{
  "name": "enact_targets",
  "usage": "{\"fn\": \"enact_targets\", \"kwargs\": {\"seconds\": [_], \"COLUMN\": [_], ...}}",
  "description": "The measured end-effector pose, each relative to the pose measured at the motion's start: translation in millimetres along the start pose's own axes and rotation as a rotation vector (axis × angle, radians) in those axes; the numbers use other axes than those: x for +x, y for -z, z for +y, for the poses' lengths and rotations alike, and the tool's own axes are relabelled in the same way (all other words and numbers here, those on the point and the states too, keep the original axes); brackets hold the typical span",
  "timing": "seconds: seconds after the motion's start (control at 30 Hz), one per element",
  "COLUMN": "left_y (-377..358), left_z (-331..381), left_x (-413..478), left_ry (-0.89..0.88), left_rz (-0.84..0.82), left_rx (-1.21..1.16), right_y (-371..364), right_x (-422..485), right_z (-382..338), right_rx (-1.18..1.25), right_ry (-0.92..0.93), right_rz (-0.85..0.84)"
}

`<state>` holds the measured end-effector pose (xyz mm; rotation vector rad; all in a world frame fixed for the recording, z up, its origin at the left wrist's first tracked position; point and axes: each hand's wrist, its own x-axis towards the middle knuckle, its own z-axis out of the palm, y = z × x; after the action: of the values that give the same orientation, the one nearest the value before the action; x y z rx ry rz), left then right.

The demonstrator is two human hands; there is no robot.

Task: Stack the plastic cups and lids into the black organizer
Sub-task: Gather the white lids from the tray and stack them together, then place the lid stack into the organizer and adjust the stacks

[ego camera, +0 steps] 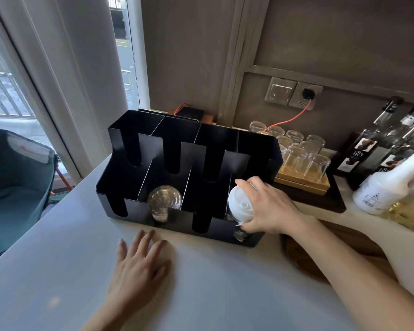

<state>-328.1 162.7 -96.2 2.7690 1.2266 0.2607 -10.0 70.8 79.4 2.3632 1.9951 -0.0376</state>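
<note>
A black organizer [120,187] with several slotted compartments stands on the white counter. Clear plastic lids [164,200] lie on edge in its second front compartment from the left. My right hand [270,206] grips a stack of white lids [240,206], holding it on edge in the rightmost front compartment. Something clear sits below the stack in that slot, but I cannot make it out. My left hand [141,263] rests flat on the counter in front of the organizer, fingers spread, holding nothing.
Behind the organizer to the right, a wooden tray [301,183] carries several upturned glasses. Syrup bottles [378,151] and a white squeeze bottle [387,185] stand at far right. A round wooden board [304,254] lies under my right forearm. A green chair [14,182] is at left.
</note>
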Motion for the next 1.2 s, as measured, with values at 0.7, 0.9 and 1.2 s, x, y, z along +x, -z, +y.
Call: {"fn": "enact_targets", "kwargs": {"seconds": [0.7, 0.9, 1.2], "left_y": [7, 11, 12], "left_z": [3, 2, 3], "left_x": [0, 0, -1], "left_ry": [0.022, 0.014, 0.037], "left_rz": [-0.053, -0.083, -0.102], "left_rx": [-0.046, -0.060, -0.077], "right_y": [3, -2, -1], "right_x": [2, -8, -11], "right_z": [4, 6, 13], "right_rx": [0.064, 0.088, 0.231], "right_ry": [0.028, 0.072, 0.107], "right_rz": [-0.017, 0.007, 0.162]}}
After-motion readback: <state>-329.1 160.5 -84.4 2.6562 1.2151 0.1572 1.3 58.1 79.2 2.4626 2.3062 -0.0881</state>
